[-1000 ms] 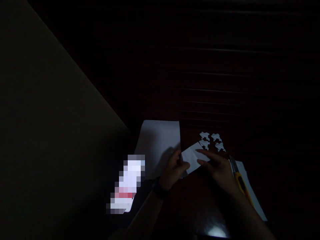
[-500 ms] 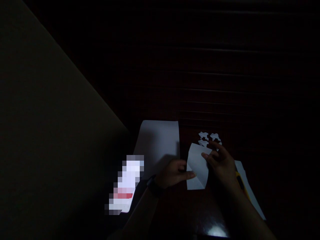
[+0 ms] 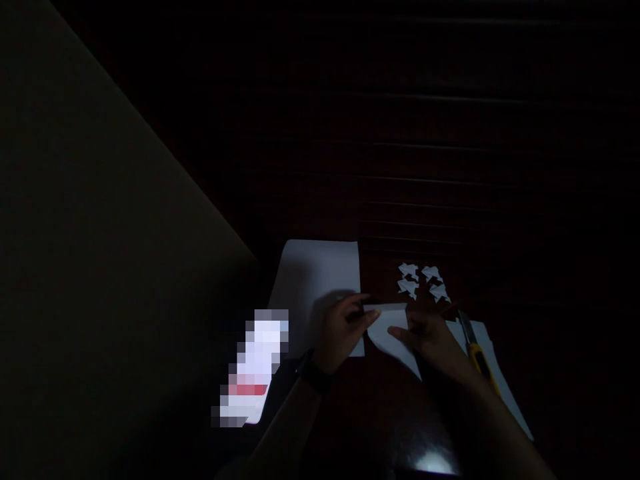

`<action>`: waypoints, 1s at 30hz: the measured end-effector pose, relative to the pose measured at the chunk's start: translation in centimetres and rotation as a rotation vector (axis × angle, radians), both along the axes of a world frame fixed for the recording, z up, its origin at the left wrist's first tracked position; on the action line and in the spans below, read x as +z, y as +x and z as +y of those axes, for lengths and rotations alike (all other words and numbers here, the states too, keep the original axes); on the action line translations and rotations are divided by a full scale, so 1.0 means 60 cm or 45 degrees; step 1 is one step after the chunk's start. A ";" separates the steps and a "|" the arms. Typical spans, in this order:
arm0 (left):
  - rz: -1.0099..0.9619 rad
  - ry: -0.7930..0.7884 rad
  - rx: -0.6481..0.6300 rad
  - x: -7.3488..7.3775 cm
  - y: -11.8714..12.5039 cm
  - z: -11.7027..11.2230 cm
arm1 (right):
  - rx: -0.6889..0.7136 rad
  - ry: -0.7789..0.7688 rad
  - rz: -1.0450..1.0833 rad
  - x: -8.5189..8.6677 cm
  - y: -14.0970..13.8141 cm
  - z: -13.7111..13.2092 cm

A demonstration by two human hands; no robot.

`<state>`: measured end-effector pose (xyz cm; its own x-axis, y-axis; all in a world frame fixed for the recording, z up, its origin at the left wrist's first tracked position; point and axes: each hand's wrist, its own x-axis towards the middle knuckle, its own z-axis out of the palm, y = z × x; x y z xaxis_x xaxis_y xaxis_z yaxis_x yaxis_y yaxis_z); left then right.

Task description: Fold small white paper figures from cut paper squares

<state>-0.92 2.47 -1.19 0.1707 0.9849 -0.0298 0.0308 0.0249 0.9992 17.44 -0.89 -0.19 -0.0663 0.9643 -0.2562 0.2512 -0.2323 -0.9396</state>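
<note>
The scene is very dim. My left hand (image 3: 341, 333) pinches the upper left corner of a small white paper piece (image 3: 391, 333) on the dark table. My right hand (image 3: 431, 337) presses its fingers down on the right part of the same piece. A dark band sits on my left wrist. Just beyond the paper lie several small folded white paper figures (image 3: 421, 281) in a cluster.
A larger white sheet (image 3: 320, 280) lies left of the hands. A yellow utility knife (image 3: 477, 357) rests on another white sheet (image 3: 500, 380) at the right. A blurred bright object (image 3: 255, 367) is at lower left. A dim wall (image 3: 100, 267) fills the left.
The small paper was turned upright half a second ago and now lies flatter and folded over; my left hand moved up to its top left corner, my right hand shifted down onto it.
</note>
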 end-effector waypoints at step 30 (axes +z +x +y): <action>-0.178 -0.350 -0.749 0.012 -0.031 0.001 | 0.257 -0.121 0.164 0.014 0.053 0.004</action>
